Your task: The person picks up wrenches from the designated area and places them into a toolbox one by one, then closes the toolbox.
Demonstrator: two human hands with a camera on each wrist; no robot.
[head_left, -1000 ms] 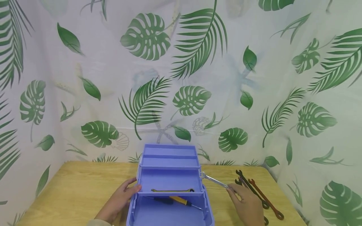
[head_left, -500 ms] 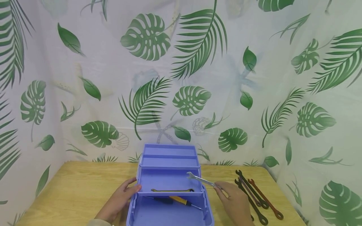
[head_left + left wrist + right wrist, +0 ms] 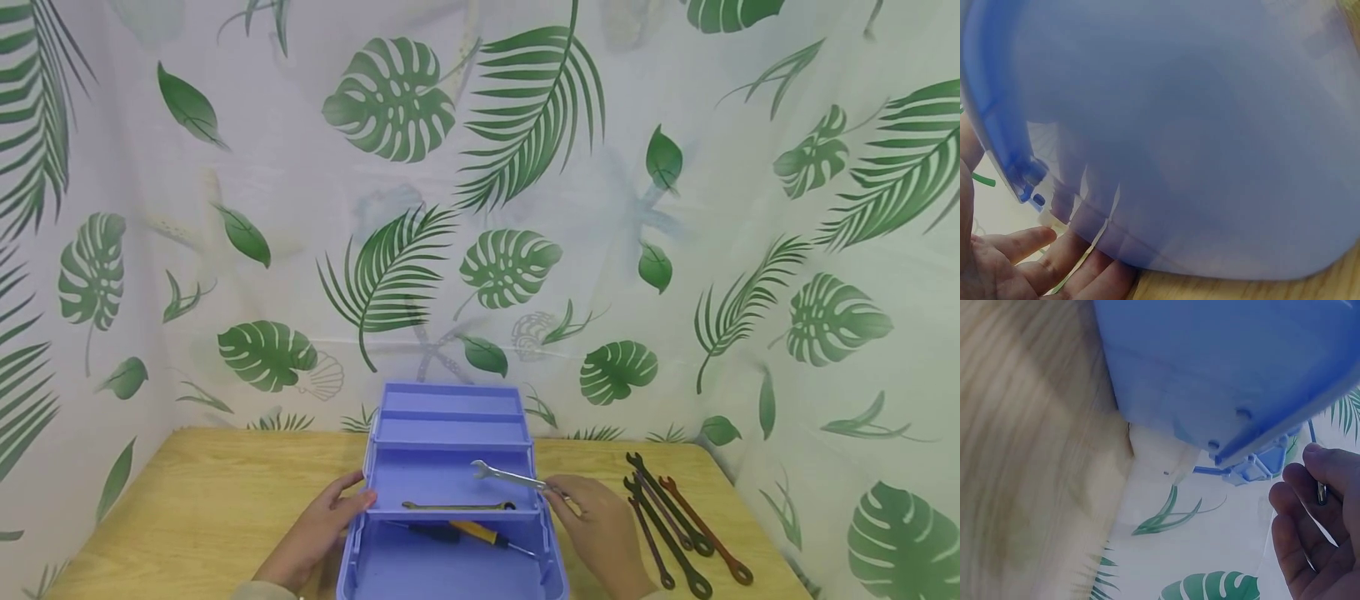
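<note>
An opened blue toolbox (image 3: pixel 450 579) with stepped trays stands on the table. My left hand (image 3: pixel 318 531) holds its left side, thumb on the upper tray's front corner; in the left wrist view the fingers (image 3: pixel 1054 259) lie along the box wall. My right hand (image 3: pixel 600 525) pinches a silver wrench (image 3: pixel 513 477) by one end, its open jaw pointing left over the upper tray (image 3: pixel 416 475). A yellowish wrench (image 3: pixel 459 506) lies along that tray's front. Below it, in the bottom compartment, are a yellow-handled screwdriver (image 3: pixel 480 533) and a dark handle (image 3: pixel 437 532). In the right wrist view only the wrench's end (image 3: pixel 1322 494) shows.
Several dark wrenches (image 3: pixel 667 533) and a reddish wrench (image 3: pixel 708 533) lie on the wooden table (image 3: pixel 225 492) to the right of the box. A leaf-patterned sheet (image 3: pixel 480 192) encloses the table's back and sides.
My right hand has moved left with the silver wrench, from beside the box to over the upper tray, uncovering more of the wrenches on the table. The left hand has stayed in place.
</note>
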